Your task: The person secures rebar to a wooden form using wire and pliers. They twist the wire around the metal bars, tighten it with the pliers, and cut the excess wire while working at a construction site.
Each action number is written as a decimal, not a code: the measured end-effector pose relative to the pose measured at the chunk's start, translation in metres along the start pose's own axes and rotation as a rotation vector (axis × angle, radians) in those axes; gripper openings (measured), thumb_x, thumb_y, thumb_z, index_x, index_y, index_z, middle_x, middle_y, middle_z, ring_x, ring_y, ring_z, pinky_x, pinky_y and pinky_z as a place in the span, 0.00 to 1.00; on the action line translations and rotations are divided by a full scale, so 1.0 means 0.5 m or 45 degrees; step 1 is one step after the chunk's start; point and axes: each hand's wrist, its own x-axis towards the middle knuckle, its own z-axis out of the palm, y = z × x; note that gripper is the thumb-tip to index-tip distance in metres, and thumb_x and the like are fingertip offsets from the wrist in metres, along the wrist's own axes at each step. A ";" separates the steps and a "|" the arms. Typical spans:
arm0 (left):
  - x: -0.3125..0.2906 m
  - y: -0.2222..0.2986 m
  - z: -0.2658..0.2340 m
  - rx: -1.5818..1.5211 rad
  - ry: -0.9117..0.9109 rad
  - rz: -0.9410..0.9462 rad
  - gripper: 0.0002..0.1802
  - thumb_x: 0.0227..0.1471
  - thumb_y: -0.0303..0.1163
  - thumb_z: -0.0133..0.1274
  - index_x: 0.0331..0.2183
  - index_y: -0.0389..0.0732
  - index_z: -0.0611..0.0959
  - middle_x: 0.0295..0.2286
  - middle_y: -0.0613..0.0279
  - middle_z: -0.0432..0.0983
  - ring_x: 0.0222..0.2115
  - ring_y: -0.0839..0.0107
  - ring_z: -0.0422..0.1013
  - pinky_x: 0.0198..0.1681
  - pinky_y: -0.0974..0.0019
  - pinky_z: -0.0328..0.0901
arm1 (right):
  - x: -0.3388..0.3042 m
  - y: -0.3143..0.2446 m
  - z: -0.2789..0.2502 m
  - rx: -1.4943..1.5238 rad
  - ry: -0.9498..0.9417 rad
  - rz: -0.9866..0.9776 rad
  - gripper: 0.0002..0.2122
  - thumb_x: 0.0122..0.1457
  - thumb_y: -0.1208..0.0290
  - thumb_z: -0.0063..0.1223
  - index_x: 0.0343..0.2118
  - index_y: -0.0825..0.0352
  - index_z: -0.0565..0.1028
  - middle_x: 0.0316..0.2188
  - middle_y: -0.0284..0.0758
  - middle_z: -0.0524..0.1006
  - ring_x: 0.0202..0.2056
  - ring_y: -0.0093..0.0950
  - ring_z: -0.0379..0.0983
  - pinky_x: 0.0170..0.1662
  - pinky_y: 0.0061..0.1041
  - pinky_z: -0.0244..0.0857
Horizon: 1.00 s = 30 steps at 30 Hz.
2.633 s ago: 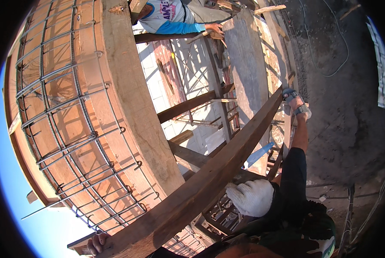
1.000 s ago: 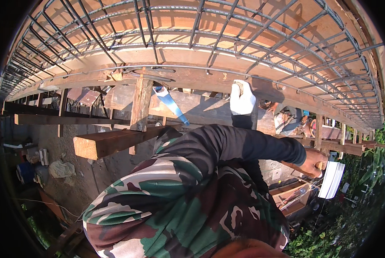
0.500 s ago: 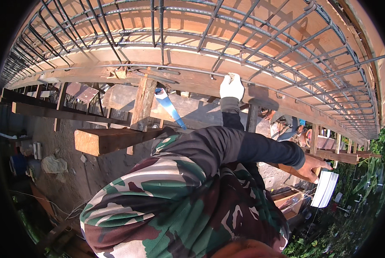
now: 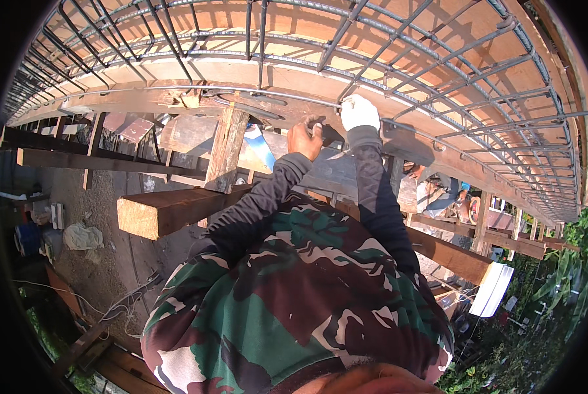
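Observation:
My right hand (image 4: 361, 113), in a white glove, is closed around a thin metal rod (image 4: 294, 97) running along the wooden beam (image 4: 130, 100) below the rebar cage (image 4: 287, 47). Left of it, my bare left hand (image 4: 304, 139) is at the beam's near side, fingers curled and thumb raised; whether anything is inside them is hidden. A dark tool with two long handles (image 4: 258, 111), resembling pincers, lies on the beam to the left. Partly covered by my left forearm and an upright post, a handsaw with a shiny blue-white blade (image 4: 260, 148) rests on a plank.
A wooden post (image 4: 226, 148) and a thick timber (image 4: 176, 211) jut out at the left. On the right, a white piece (image 4: 492, 290) sits at a timber's end (image 4: 452, 253). Ground (image 4: 110, 217) shows far below, with a pale sack (image 4: 84, 237). Another person (image 4: 445, 197) is lower right.
My left hand has swung from the white piece at the far right back to the beam, left of my gloved hand. My right hand stays at the rod. The view has shifted slightly.

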 end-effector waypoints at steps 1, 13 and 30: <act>0.012 -0.024 0.005 0.084 0.032 0.042 0.16 0.51 0.34 0.51 0.39 0.33 0.81 0.28 0.41 0.78 0.32 0.47 0.75 0.38 0.54 0.68 | 0.010 -0.006 -0.001 -0.077 -0.091 -0.028 0.11 0.55 0.64 0.45 0.31 0.63 0.78 0.31 0.42 0.79 0.36 0.41 0.76 0.42 0.37 0.68; 0.078 -0.072 0.105 0.413 0.142 0.107 0.21 0.47 0.45 0.58 0.39 0.40 0.82 0.26 0.43 0.78 0.32 0.45 0.75 0.36 0.49 0.68 | 0.069 0.012 -0.011 -0.574 -0.446 -0.327 0.13 0.55 0.67 0.43 0.33 0.65 0.81 0.36 0.44 0.79 0.41 0.40 0.76 0.46 0.36 0.68; 0.089 -0.074 0.116 0.844 -0.039 0.482 0.08 0.52 0.29 0.44 0.35 0.39 0.75 0.20 0.49 0.77 0.24 0.53 0.76 0.25 0.51 0.68 | 0.038 0.023 -0.017 -0.407 -0.215 -0.451 0.07 0.49 0.67 0.53 0.28 0.62 0.79 0.28 0.41 0.79 0.32 0.40 0.76 0.36 0.36 0.69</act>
